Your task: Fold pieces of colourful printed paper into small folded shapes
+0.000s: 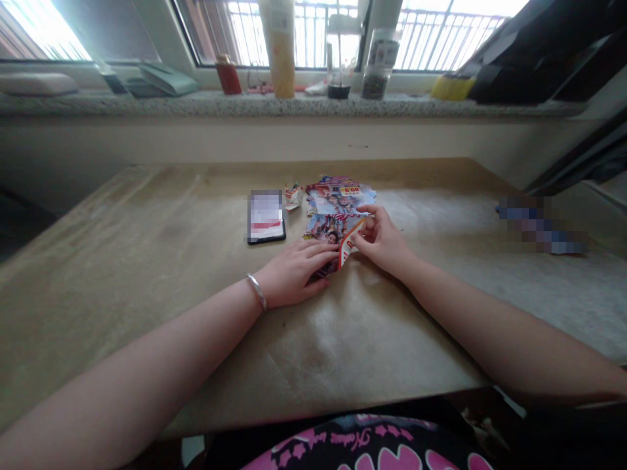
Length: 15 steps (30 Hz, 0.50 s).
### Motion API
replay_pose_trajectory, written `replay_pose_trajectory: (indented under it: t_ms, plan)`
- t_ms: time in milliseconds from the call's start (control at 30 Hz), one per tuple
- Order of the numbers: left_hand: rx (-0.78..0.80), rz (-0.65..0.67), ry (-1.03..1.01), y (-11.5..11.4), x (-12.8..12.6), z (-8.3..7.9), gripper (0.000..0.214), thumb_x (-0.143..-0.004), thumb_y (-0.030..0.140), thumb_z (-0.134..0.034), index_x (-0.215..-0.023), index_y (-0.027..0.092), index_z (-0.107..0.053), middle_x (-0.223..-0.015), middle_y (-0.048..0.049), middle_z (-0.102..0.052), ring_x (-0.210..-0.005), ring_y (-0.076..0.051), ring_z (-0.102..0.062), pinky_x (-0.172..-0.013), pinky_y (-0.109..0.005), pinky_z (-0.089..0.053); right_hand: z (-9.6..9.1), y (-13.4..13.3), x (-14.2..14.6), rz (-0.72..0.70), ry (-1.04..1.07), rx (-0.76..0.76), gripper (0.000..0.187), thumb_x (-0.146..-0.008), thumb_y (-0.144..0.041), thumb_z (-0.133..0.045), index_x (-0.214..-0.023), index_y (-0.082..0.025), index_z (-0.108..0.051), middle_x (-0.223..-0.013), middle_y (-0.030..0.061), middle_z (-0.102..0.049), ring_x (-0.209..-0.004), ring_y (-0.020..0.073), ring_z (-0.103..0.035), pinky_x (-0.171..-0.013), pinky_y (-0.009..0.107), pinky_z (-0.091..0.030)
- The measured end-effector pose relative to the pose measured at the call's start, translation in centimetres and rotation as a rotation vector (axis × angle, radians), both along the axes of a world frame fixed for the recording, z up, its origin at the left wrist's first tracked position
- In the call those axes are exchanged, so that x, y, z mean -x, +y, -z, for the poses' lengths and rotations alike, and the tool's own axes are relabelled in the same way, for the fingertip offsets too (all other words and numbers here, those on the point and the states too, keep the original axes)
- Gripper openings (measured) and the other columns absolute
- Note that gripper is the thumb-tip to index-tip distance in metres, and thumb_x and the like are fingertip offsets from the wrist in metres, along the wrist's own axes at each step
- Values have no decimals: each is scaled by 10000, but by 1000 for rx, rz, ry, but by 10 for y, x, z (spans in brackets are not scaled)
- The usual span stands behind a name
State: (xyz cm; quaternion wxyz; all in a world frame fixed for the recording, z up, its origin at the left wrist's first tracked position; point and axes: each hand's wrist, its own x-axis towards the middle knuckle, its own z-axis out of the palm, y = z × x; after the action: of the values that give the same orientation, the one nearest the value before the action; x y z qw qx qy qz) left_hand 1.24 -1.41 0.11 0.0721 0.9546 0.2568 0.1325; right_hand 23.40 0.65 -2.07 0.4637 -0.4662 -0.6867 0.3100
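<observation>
A colourful printed flyer (323, 226) lies on the table in front of me, its right corner folded over so that a red and white underside shows. Flat across its left and lower part rests my left hand (296, 269), fingers stretched out and a silver bangle at the wrist. My right hand (385, 243) pinches the folded corner between thumb and fingers. Just beyond is a pile of similar flyers (343, 196), fanned unevenly. A small folded paper piece (294, 196) sits left of the pile.
A phone (267, 225) with a partly blurred screen lies left of the flyers. At the far right of the table (196, 339) is a blurred bluish object (539, 228). Bottles and a red-capped jar (228, 75) line the stone windowsill (171, 104) behind.
</observation>
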Motion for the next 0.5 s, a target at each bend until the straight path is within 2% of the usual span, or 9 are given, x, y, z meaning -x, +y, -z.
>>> replay_pose_trajectory:
  t_ms: [133,233,300,367,500]
  plan:
    - [24,-47,-68,-1,1,1,573,-818,303,-547,-1350,167,-385,-1392,-123,-462,-1307,-256,-400,-1102,-455,-330,2,2,1,10,41,-24,474,-733,-270,-590,-1153,-256,-373,-696,-61,-498,-589,117,-536,-577,267,-470]
    - [30,-58,-81,-1,1,2,611,-822,313,-546,-1377,161,-341,-1405,-137,-438,-1321,-260,-379,-1110,-460,-318,2,4,2,-9,116,29,454,-704,-322,-611,-1095,-253,-389,-784,-34,-563,-620,120,-577,-586,270,-488]
    - [30,-57,-68,-1,2,3,632,-824,325,-548,-1389,154,-325,-1406,-139,-435,-1322,-255,-377,-1112,-447,-317,2,5,2,-21,167,101,401,-676,-348,-629,-999,-245,-416,-808,-21,-594,-621,125,-596,-587,278,-499]
    - [29,-57,-35,0,2,2,624,-829,342,-548,-1385,147,-344,-1411,-136,-434,-1326,-252,-374,-1120,-436,-307,0,4,2,-17,166,155,318,-660,-360,-646,-863,-231,-439,-742,-23,-600,-588,124,-589,-572,280,-495]
    - [22,-36,68,0,1,1,518,-868,401,-505,-1333,181,-451,-1445,-110,-407,-1347,-272,-345,-1127,-459,-281,-3,1,0,43,49,122,233,-670,-355,-659,-704,-208,-482,-668,-7,-613,-591,125,-575,-596,282,-482]
